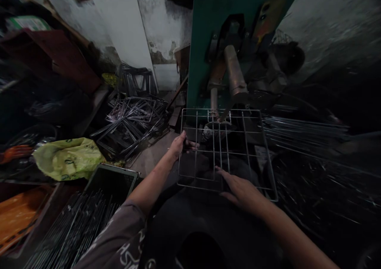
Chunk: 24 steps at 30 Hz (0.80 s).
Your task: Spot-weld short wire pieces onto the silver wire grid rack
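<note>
A rectangular wire rack [220, 151] with crossing bars lies across the front of a green machine, roughly level. My left hand [180, 145] is closed round the rack's left side, thumb on top and fingers under it. My right hand [238, 187] is at the rack's front edge, index finger on a wire near the middle and thumb close to the front bar; part of its grip is hidden. The far part of the rack lies beneath the machine's copper-coloured electrode arm [235, 70], near a lower post [214, 100].
The green machine [198, 54] stands ahead. Bent wire frames [133, 114] are heaped to the left. At lower left are a crate [133, 177], loose wire rods [77, 225] and a yellow bag [70, 159]. More rods [303, 128] lie right. An orange-gloved hand [18, 153] shows far left.
</note>
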Each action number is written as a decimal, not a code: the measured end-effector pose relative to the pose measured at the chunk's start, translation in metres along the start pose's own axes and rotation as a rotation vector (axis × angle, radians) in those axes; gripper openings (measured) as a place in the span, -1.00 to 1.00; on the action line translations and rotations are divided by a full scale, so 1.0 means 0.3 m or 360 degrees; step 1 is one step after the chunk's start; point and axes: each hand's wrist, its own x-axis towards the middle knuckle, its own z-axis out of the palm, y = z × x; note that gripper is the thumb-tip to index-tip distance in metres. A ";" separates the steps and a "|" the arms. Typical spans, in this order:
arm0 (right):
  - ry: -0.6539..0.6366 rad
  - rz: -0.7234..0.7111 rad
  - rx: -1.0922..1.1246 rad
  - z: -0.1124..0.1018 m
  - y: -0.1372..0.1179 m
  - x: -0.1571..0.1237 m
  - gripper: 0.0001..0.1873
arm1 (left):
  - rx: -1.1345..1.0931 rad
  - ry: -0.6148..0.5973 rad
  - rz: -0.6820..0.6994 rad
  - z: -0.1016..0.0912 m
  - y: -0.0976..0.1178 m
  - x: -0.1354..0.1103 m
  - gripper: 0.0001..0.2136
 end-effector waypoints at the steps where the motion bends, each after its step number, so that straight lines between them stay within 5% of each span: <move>1: 0.0001 0.0000 -0.0001 0.002 0.003 -0.001 -0.21 | 0.0008 0.0000 -0.0001 -0.001 -0.003 0.003 -0.53; 18: -0.0027 0.0070 0.0123 -0.038 0.005 0.003 -0.23 | -0.0038 -0.0129 0.0062 -0.021 -0.032 0.041 -0.48; 24: -0.0029 0.0167 0.0155 -0.058 -0.019 -0.005 -0.28 | -0.0095 -0.0041 0.0012 -0.008 -0.021 0.026 -0.51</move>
